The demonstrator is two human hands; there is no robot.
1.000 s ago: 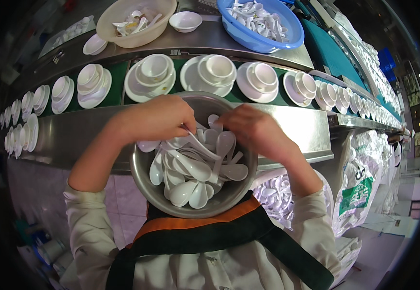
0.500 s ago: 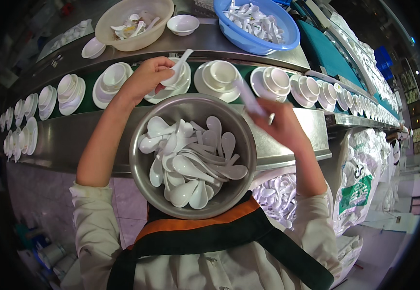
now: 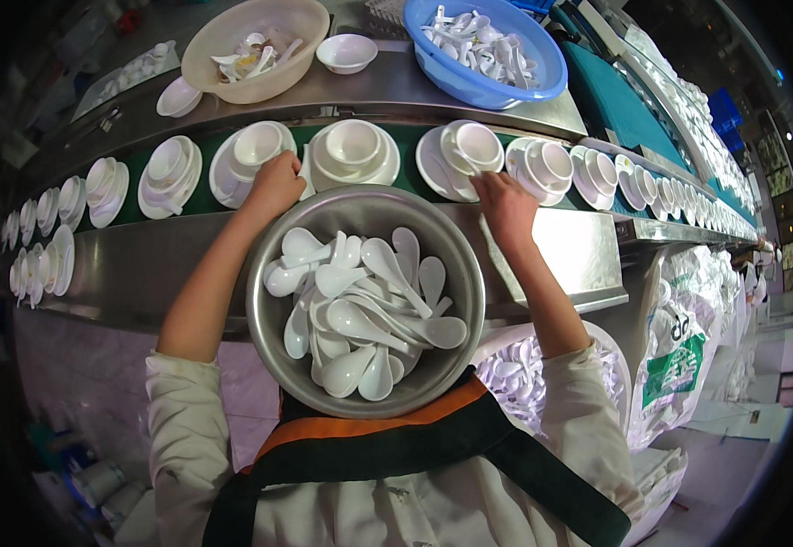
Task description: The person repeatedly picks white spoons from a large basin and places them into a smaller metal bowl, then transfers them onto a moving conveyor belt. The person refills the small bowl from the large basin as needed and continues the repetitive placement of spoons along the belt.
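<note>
- Right hand (image 3: 508, 208) is pinching a glossy white spoon (image 3: 471, 168), seemingly placing it.
- Left hand (image 3: 278, 187) is showing curled fingers, grip unclear.
- Next move is probably needing gentle release.

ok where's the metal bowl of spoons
At centre of the head view, the metal bowl sits just in front of the apron, below and between the left hand and right hand.

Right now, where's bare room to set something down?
Steel ledge: left, between far-left dish stacks and left forearm; right, from right forearm to its end. Back shelf: before small white bowl, between cream basin and blue basin. Crowded: green belt, lined with dish stacks; steel bowl, heaped with spoons.
</note>
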